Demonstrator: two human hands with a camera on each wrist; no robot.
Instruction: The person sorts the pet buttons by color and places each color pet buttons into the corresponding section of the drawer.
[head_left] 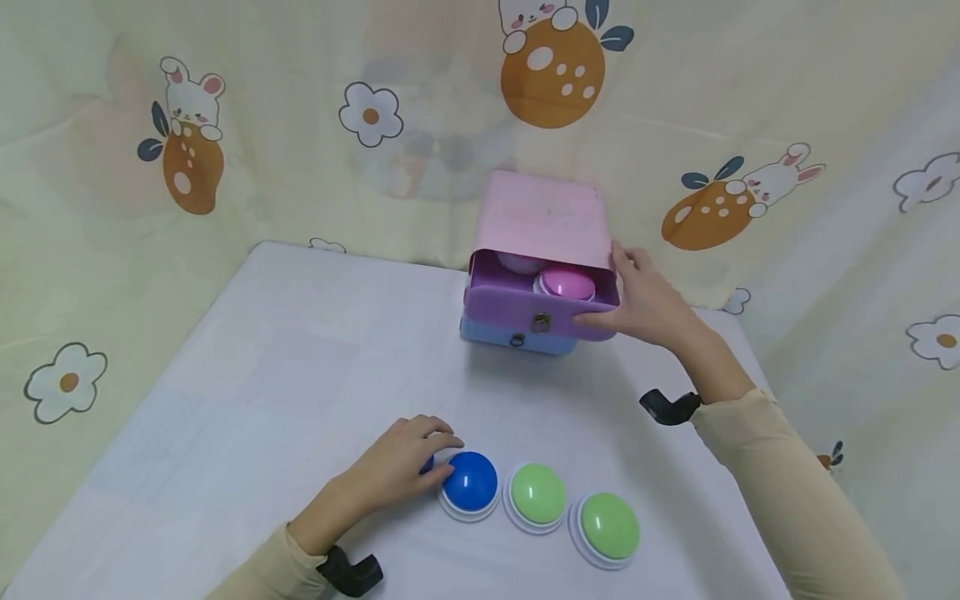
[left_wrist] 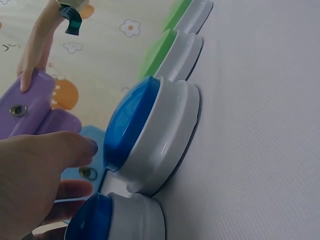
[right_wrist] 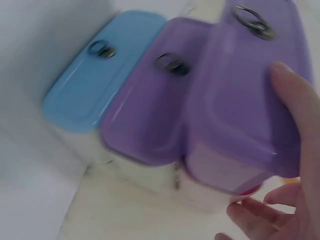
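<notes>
**Fingers of your right hand grip the purple drawer**

Left hand: fingers loose and parted by a glossy, domed blue button, toward the near edge of the tabletop; contact unclear. Step looks like your steadying the part-open drawer, pink button inside, near the far edge. Next move likely calls for holding that smooth, rounded front level.

The white table bears a drawer box, blue buttons and green buttons.
</notes>
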